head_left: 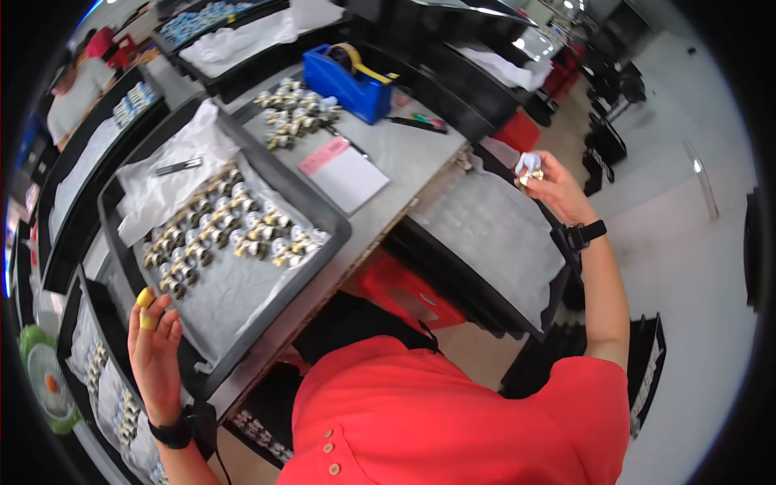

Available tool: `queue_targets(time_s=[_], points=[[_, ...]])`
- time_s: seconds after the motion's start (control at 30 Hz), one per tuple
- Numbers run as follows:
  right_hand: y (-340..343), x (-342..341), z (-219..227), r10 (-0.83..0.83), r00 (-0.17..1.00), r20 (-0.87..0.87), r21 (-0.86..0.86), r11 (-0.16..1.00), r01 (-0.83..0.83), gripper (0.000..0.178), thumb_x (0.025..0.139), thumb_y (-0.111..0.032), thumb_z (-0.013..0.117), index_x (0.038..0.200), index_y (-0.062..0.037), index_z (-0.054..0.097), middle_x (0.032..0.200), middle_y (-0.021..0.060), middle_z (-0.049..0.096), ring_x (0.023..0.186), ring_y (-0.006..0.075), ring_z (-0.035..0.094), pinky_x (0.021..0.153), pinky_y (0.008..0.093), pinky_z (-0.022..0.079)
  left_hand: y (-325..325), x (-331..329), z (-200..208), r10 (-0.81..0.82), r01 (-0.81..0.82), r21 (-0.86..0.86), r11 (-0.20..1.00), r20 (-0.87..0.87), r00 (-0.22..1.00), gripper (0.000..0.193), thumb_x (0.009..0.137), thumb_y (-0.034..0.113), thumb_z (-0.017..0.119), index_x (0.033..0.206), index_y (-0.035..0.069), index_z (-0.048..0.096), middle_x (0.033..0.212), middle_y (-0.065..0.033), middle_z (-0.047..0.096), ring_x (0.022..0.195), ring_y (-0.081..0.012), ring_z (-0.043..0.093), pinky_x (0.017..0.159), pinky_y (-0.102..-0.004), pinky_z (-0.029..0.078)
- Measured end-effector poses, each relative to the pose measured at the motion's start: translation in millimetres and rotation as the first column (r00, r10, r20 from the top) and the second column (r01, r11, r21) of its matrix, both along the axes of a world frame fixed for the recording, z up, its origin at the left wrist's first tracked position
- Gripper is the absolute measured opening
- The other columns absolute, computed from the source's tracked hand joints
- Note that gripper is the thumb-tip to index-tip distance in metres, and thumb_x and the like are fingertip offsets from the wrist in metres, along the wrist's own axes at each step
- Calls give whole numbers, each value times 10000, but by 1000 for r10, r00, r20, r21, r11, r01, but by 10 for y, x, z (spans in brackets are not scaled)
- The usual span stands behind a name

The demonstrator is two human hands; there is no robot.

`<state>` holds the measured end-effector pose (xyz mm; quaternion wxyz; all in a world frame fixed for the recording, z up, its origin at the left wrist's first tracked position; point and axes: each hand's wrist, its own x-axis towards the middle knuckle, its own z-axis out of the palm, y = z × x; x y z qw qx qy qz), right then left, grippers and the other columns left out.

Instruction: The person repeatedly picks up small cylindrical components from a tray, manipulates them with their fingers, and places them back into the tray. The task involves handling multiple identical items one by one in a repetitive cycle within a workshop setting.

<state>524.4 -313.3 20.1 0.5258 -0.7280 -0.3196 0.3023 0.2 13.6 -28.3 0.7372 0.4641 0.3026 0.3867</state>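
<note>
While One Piece Is Held

While the right hand [558, 191] pinches one small figurine [529, 167] at 2 o'clock, the left hand [157, 360] stands open at 8 o'clock — beside the black tray [338, 228]. Apparent step: single-piece transfer — next, presumably, controlled placement onto the lined tray [497, 242], 3 o'clock.

Production workshop, black trays [339, 234] lined with white sheeting [222, 303], small figurines [212, 226] in rows, worktable [424, 149], tape dispenser [343, 87]

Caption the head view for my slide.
Right fingers hold a shiny piece; left fingers, open, hover near a tray of similar pieces.
</note>
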Motion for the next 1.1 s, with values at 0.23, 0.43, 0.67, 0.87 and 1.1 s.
queue_targets(time_s=[0.23,0.43,0.67,0.87,1.1], points=[[-401,261,-447,-152,986,61,-142,977,160,417,837,-130,653,1215,-73,485,1022,23,588,899,102,587,783,263,481,-3,71,70,-1,1,-1,1000,-80,997,312,964,180,507,1239,32,492,1074,-60,607,895,-110,593,791,-221,484],[401,834,-1544,-173,856,486,-114,959,258,337,729,-83,692,1036,-15,571,763,59,631,693,149,616,656,287,492,-50,156,101,-14,20,43,999,-138,990,291,962,181,515,1204,21,509,1015,-55,617,860,-100,589,780,-227,478],[1001,912,-2129,-256,622,740,-85,882,464,363,683,-88,693,1016,-30,560,760,122,629,714,288,629,679,366,495,-53,98,82,-8,13,35,999,-146,989,284,947,153,531,1195,16,510,1037,-78,624,861,-115,609,798,-238,488],[985,958,-2313,-187,571,799,-91,902,423,322,677,-74,677,981,-24,582,770,148,630,713,319,620,667,387,491,-94,167,131,-9,28,68,997,-271,963,252,930,128,548,1150,6,538,1012,-64,616,851,-109,596,811,-244,473],[974,925,-2390,-301,552,778,57,909,414,265,675,-60,675,929,-16,612,831,154,637,737,290,626,678,361,495,-101,184,149,-35,79,109,991,-353,935,237,919,129,560,1126,13,550,1016,-61,616,864,-113,591,812,-251,461]])
